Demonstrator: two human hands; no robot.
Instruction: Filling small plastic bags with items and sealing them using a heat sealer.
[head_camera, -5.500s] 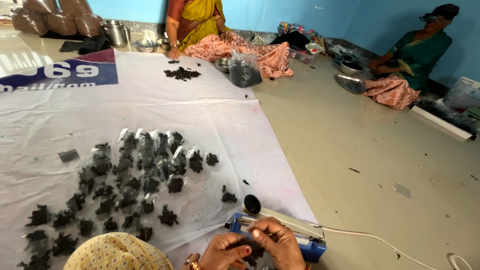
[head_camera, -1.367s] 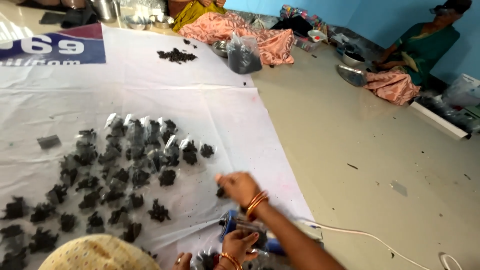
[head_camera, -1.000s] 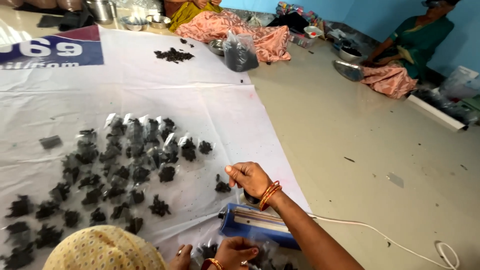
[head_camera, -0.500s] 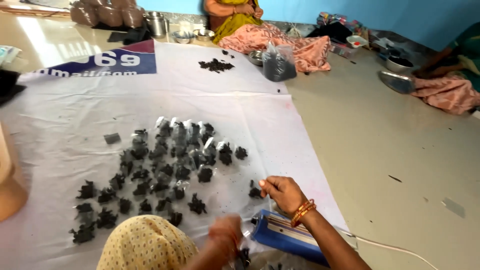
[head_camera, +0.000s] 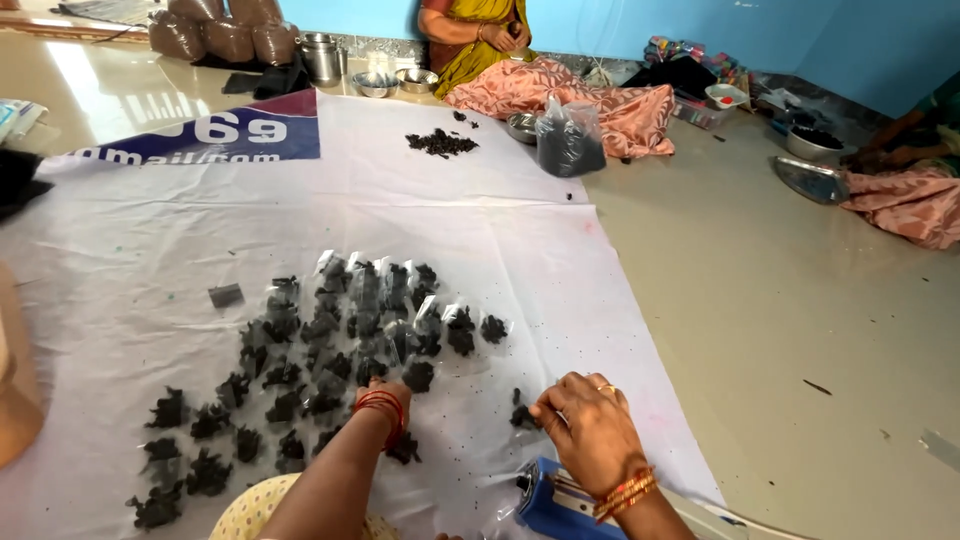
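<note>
Down on the floor, a white sheet (head_camera: 300, 215) carries a spread of small clear packets of dark material (head_camera: 330, 350). The right hand (head_camera: 590, 430) rests knuckles-up near the sheet's lower right edge, fingers curled down onto a single dark packet (head_camera: 522, 414) lying apart from the main spread; the fingertips are hidden under the hand, so whether they pinch the packet or only touch it cannot be told. The left hand (head_camera: 392, 392) is mostly hidden behind its own wrist and red bangles (head_camera: 380, 405); it reaches into the near edge of the spread, and its fingers cannot be made out, so its grip is unclear. Just below the right wrist a blue sealing tool (head_camera: 555, 505) is cut off by the picture's bottom edge. At the sheet's far end lie a loose dark heap (head_camera: 440, 143) and a clear bag of dark material (head_camera: 570, 140). Another person in a yellow garment (head_camera: 470, 50) sits beyond, cut off at the top; a third, at the far right, shows only partly.
</note>
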